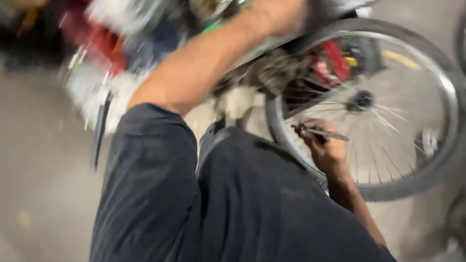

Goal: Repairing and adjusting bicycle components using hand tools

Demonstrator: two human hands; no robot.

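Fingers of right hand grip metal rod; lengthwise left-right.

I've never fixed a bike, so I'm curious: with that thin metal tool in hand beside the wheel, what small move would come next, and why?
Probably bring the thin metal tool in the right hand up to the hub. It sits just below the hub, pointing toward it, while the left hand reaches over the wheel. Blur leaves this uncertain.

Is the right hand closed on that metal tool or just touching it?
Closed: the right hand grips the tool, fingers wrapped around its shaft beside the wheel.
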